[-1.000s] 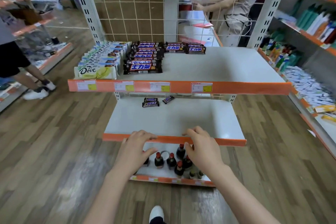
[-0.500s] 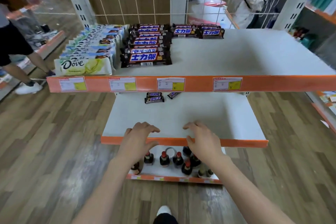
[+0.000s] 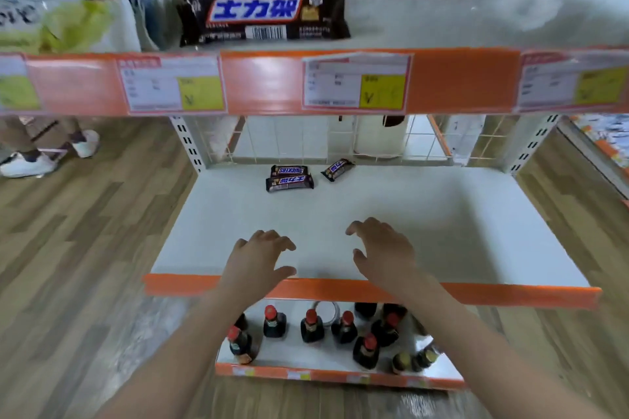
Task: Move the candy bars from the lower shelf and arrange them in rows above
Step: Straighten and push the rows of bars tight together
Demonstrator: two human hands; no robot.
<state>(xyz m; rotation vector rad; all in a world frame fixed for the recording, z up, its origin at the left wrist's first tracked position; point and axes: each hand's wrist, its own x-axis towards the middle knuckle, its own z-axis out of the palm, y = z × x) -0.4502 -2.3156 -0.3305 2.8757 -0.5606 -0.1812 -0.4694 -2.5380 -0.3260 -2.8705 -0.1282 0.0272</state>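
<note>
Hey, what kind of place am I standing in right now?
Most likely a small shop aisle: orange-edged shelves with price tags, stacked candy bars above, and dark bottles on the bottom shelf.

Both hands, left (image 3: pixel 258 258) and right (image 3: pixel 383 253), hover empty over lower shelf (image 3: pixel 442 231); three candy bars (image 3: pixel 289 181) at back, apparently untouched.
</note>
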